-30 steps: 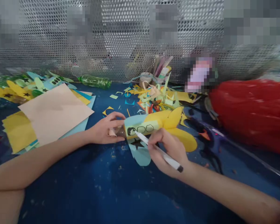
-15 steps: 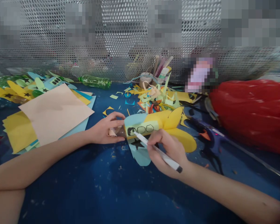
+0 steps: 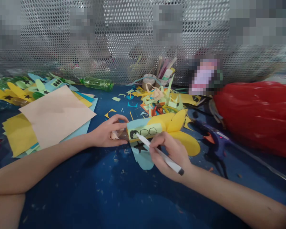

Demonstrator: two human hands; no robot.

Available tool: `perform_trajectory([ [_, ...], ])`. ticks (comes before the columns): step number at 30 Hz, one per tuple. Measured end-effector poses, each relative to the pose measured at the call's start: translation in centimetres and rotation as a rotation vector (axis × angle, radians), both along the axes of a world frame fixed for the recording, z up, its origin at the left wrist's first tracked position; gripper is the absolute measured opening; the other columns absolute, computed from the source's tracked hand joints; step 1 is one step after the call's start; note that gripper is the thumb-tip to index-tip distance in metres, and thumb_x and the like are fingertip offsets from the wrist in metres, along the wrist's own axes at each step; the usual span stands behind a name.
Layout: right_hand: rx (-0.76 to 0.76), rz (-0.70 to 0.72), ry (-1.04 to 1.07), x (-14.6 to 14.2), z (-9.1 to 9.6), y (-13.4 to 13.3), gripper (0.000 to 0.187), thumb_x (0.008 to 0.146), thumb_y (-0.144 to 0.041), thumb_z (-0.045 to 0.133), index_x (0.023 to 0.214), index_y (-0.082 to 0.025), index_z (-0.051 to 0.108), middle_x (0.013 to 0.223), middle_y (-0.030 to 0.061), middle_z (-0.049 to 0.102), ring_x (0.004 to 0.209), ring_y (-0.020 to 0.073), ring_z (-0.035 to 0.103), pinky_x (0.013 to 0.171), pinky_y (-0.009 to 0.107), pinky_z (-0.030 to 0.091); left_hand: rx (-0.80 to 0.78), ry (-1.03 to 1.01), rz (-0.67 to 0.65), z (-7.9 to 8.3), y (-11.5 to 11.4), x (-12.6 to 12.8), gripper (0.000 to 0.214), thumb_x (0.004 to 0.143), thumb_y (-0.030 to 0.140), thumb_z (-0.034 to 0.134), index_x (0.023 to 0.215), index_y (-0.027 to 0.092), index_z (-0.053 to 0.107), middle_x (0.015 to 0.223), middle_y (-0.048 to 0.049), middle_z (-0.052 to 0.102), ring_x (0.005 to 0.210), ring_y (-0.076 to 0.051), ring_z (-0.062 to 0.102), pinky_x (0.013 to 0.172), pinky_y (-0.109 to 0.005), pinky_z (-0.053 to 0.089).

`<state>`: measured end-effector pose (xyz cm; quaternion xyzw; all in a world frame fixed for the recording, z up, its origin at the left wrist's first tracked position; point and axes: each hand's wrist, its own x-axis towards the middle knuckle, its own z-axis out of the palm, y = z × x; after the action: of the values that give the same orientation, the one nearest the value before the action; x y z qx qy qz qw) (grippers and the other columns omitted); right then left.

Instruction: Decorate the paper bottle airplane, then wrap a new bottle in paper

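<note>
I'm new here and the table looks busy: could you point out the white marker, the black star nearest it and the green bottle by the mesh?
White marker (image 3: pixel 169 162), head view: on its barrel.
Black star (image 3: pixel 140 147), head view: on its middle.
Green bottle (image 3: pixel 97 83), head view: on its side, midway along.

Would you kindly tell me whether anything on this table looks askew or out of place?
Two things look untidy. The peach sheet lies askew, turned at an angle to the yellow sheets partly beneath it. Paper scraps are strewn loosely over the blue table beyond the decorated bottle. I see no clear damage.
</note>
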<state>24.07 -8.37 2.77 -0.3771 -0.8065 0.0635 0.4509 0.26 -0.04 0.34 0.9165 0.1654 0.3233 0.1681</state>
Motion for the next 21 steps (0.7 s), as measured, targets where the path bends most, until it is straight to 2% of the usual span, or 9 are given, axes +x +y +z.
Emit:
perform_trajectory([
  [21, -0.011, 0.054, 0.010, 0.10, -0.03, -0.01, 0.012, 0.074, -0.010, 0.050, 0.074, -0.022, 0.046, 0.055, -0.0041, 0.055, 0.045, 0.0110, 0.053, 0.044, 0.022, 0.042, -0.012, 0.003, 0.016, -0.13, 0.05, 0.02, 0.051, 0.081, 0.035, 0.071, 0.127, 0.023, 0.055, 0.121, -0.0138, 0.051, 0.112, -0.026, 0.055, 0.092, -0.041, 0.053],
])
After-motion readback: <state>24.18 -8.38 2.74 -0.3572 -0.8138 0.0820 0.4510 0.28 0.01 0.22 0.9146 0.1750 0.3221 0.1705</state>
